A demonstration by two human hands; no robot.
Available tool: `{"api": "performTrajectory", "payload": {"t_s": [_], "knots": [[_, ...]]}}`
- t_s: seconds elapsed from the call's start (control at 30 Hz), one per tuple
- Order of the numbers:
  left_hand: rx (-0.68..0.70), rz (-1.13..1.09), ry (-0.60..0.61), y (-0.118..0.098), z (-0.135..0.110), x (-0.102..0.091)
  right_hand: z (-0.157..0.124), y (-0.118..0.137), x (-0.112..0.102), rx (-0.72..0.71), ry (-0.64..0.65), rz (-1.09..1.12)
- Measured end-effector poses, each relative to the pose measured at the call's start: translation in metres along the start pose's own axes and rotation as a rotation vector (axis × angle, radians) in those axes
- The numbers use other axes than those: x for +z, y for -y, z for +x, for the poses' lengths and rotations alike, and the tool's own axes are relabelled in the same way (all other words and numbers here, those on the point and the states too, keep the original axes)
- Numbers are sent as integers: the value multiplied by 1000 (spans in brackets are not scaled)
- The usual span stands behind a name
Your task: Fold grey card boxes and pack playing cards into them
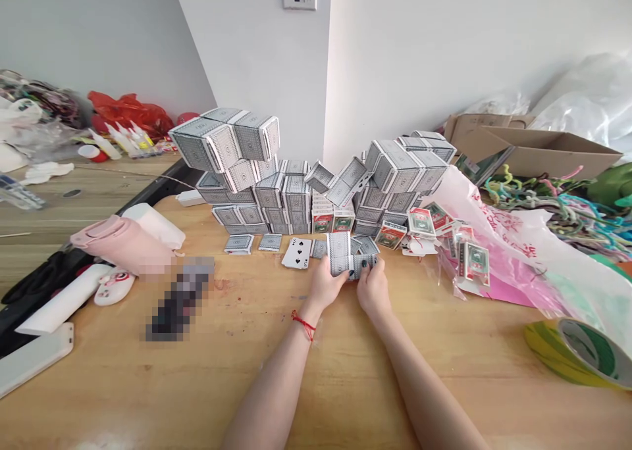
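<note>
Left hand (326, 285) and right hand (372, 287) both pinched closed on playing cards (338, 247); grey patterned backs, white edges.

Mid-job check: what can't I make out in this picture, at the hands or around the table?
All in the head view:
Far side of the held cards: faces away; left hand and right hand partly cover the near side.
Dark item: pixelated, unidentifiable.
Tape roll: cut off by the right edge.
White slab: cut off by the left edge.
</note>
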State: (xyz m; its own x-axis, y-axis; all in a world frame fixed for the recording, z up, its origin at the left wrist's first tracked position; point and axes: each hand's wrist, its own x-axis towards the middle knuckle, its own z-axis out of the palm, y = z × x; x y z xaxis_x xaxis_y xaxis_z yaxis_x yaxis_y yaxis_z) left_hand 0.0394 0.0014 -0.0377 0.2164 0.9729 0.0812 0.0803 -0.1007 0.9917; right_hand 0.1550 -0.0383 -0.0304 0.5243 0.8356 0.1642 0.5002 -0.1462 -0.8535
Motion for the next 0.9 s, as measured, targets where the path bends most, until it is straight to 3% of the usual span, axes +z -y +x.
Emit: {"api": "performTrajectory", "payload": {"t_s": [0.13, 0.3, 0.4, 0.57, 0.9], "knots": [[-55, -113, -22, -9, 2, -3, 2, 1, -1, 110, 43, 374], [-261, -415, 117, -28, 4, -10, 17, 0, -13, 364, 393, 1182], [-312, -482, 145, -34, 4, -12, 18, 4, -15, 447, 496, 1382], [-347, -466, 156, -36, 5, -13, 8, 18, -11, 406, 547, 1331], [-286, -420, 192, -36, 3, -15, 4, 16, -3, 227, 425, 995]]}}
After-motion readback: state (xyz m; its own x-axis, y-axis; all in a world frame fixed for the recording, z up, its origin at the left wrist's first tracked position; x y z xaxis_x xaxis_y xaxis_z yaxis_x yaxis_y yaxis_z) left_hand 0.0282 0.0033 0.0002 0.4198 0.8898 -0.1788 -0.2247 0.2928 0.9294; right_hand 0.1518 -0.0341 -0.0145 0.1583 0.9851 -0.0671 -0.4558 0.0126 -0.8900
